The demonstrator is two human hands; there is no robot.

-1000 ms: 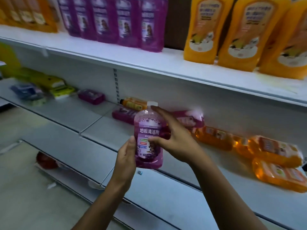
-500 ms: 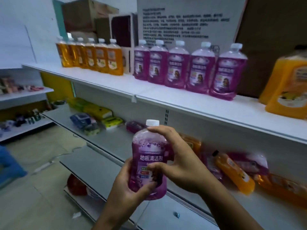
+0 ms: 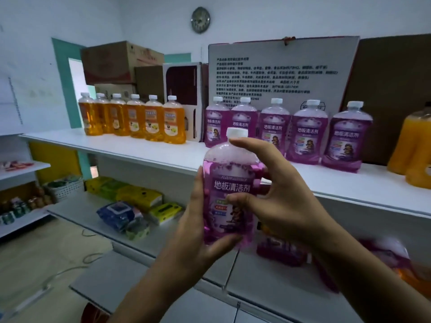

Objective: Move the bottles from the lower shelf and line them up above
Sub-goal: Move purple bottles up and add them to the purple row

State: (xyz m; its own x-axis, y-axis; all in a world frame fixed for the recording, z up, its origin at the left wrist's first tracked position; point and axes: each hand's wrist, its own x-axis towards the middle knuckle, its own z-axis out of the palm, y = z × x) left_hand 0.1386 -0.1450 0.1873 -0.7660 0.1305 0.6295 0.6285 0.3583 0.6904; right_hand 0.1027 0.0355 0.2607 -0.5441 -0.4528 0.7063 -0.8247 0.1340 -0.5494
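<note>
The upper shelf (image 3: 149, 148) runs white across in front of me, and the lower shelf (image 3: 268, 290) sits grey beneath it. Behind the upper one leans a big printed board (image 3: 279, 73) with cardboard boxes (image 3: 116, 61) to its left. Along the upper shelf stand five purple bottles (image 3: 307, 134) in a row, upright, label out, and left of them a row of orange bottles (image 3: 135, 120); a larger orange jug (image 3: 412, 148) sits at the far right edge. On the lower shelf lie what look like more purple bottles (image 3: 279, 250) on their sides, too blurred to count, with yellow packets (image 3: 137, 194) and a blue pack (image 3: 116, 213) further left.

I hold one purple bottle (image 3: 231, 190) upright in the air, in front of the upper shelf's edge. My left hand (image 3: 186, 238) wraps its lower left side, thumb across the base. My right hand (image 3: 279, 199) pinches it from the right, thumb on the label, index finger stretched up by the white cap (image 3: 236, 132).
</note>
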